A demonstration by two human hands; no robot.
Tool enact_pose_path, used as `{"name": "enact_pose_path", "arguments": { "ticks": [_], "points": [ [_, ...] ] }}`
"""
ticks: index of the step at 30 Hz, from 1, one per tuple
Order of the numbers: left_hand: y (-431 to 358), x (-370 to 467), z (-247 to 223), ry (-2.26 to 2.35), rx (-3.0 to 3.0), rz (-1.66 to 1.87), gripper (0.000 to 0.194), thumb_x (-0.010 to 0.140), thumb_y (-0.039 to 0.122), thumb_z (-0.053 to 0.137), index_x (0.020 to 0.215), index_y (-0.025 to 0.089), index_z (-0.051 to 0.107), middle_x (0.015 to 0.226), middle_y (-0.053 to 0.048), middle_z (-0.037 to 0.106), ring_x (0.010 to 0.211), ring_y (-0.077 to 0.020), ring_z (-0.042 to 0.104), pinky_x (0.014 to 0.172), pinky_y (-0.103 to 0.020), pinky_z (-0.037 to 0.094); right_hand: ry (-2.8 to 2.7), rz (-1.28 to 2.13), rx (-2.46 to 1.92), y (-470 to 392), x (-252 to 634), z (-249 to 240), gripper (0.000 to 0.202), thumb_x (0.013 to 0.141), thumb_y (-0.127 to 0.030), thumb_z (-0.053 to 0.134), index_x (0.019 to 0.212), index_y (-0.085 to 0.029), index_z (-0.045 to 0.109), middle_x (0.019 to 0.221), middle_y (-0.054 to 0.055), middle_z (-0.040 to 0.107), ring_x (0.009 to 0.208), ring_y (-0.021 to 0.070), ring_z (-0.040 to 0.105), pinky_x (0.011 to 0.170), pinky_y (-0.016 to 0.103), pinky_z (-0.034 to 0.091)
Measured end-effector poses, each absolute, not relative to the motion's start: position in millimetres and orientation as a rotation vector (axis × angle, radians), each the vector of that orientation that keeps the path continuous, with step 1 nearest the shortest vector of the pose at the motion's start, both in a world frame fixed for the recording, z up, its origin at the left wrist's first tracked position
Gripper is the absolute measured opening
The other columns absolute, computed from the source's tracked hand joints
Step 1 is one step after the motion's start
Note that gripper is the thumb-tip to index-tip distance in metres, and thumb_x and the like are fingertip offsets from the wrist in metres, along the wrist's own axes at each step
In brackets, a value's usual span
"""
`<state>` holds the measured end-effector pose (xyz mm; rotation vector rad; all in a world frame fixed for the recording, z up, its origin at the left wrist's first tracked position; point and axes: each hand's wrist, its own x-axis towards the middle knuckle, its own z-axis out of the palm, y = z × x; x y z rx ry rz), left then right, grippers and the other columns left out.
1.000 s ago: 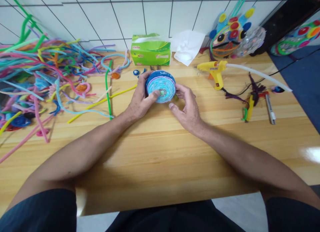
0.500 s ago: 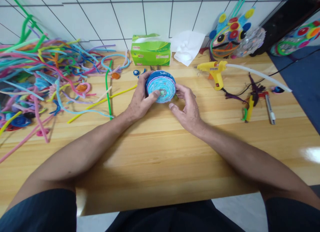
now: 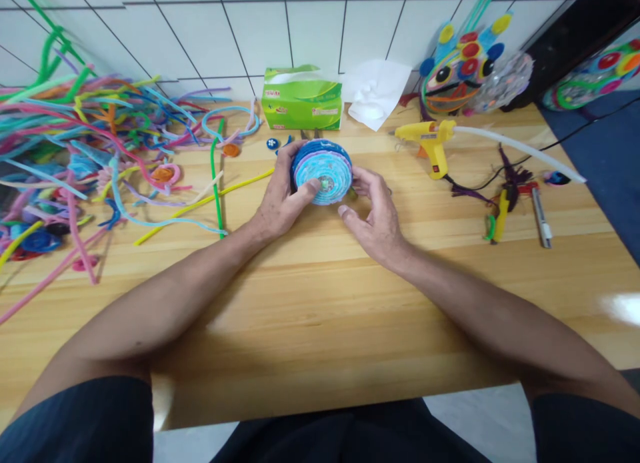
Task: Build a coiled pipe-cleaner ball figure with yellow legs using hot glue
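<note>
A round blue coiled piece (image 3: 330, 176), light blue on its face and dark blue around its side, is tilted toward the camera near the middle of the wooden table. My left hand (image 3: 285, 196) grips it from the left, thumb on the face near its centre and fingers around the edge. At its right edge is my right hand (image 3: 373, 216), with fingers curved and thumb apart, the fingertips by the rim. Just behind the piece lie a small blue button with a white flower (image 3: 273, 144) and a tool that is mostly hidden.
Many coloured pipe cleaners (image 3: 115, 150) are heaped at the left. Behind stand a green tissue box (image 3: 303, 103) and a white tissue (image 3: 375, 100). To the right lie a yellow glue gun (image 3: 430, 146), a cutter (image 3: 541, 216) and decorated figures (image 3: 460, 76).
</note>
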<state>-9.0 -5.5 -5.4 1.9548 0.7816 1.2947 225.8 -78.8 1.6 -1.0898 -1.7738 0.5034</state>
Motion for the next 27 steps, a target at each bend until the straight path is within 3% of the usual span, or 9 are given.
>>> {"name": "enact_pose_path", "arguments": {
  "ticks": [27],
  "points": [
    [-4.1,-9.4,-8.5,0.763,1.955,1.305,0.081,0.102,0.080,0.072,0.160,0.030,0.044,0.162,-0.016,0.058,0.150,-0.0406,0.060,0.130,-0.058,0.053,-1.755,0.537,-1.091,-78.7,225.8,0.8,0.068,0.096,-0.034,0.075,0.159,-0.034,0.049,0.163,0.012,0.063,0.149,0.0362,0.062,0.124,0.066,0.058]
  ]
}}
